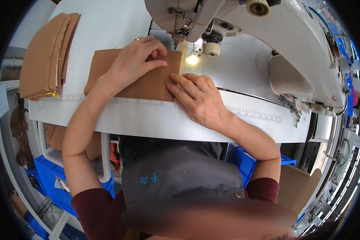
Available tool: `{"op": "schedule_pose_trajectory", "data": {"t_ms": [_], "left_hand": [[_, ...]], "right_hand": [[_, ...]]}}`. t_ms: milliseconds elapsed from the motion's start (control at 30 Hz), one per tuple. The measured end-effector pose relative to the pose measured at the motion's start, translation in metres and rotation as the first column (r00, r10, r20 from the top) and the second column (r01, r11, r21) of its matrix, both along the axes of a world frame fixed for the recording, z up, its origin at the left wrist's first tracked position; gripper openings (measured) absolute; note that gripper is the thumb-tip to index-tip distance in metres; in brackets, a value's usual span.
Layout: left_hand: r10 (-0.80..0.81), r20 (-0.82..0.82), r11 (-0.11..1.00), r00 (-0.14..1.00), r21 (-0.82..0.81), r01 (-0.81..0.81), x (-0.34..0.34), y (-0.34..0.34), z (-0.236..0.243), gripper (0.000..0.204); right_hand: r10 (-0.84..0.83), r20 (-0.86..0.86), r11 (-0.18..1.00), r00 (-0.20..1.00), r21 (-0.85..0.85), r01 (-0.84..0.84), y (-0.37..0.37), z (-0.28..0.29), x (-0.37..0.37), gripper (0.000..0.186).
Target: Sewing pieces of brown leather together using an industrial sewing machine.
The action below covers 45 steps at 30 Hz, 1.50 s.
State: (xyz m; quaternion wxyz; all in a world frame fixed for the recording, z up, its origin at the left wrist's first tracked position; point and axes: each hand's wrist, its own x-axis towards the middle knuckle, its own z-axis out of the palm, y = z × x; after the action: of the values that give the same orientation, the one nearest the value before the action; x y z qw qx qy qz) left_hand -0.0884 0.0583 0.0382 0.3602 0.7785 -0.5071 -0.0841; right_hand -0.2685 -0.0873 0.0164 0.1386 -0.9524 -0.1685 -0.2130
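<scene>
We count one brown panel (148, 86) on the bench (108, 24), long axis left-right; two hands: left hand (134, 60) atop it, fingers loosely curled, pinching nothing visible; right hand (198, 98), nearer its right end, fingers spread, tips touching; one stack of brown pieces (44, 56), layers uncountable

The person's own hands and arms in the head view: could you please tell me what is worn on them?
The left hand and right hand are both ungloved. A small gold-coloured ring shows on the left one. Short, dark maroon sleeves end above the elbows. No watch or bracelet shows.
</scene>
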Motion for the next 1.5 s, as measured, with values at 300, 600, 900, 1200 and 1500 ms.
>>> {"op": "schedule_pose_trajectory", "data": {"t_ms": [300,600,900,1200,1500], "left_hand": [[-0.045,-0.133,0.997,0.990,0.055,0.053,0.014,-0.010,0.001,0.019],[-0.094,-0.153,0.964,0.984,0.232,0.129,0.016,-0.015,0.009,0.019],[-0.144,-0.296,0.982,0.944,0.077,0.174,0.022,-0.017,0.005,0.021],[-0.059,-0.291,0.980,0.955,0.163,0.110,0.020,-0.021,0.001,0.018],[-0.052,-0.260,0.989,0.964,0.120,0.085,0.018,-0.021,0.001,0.023]], "right_hand": [[0.005,0.000,1.000,1.000,0.010,-0.005,0.000,0.000,0.000,0.039],[0.004,-0.006,1.000,1.000,0.010,-0.004,0.000,0.000,0.000,0.039],[0.005,0.004,1.000,1.000,0.006,-0.005,0.000,0.001,-0.001,0.039],[-0.011,-0.007,1.000,1.000,0.025,0.011,-0.001,-0.002,0.000,0.039],[-0.082,-0.011,0.997,0.997,0.004,0.082,-0.004,0.001,0.004,0.044]]}}
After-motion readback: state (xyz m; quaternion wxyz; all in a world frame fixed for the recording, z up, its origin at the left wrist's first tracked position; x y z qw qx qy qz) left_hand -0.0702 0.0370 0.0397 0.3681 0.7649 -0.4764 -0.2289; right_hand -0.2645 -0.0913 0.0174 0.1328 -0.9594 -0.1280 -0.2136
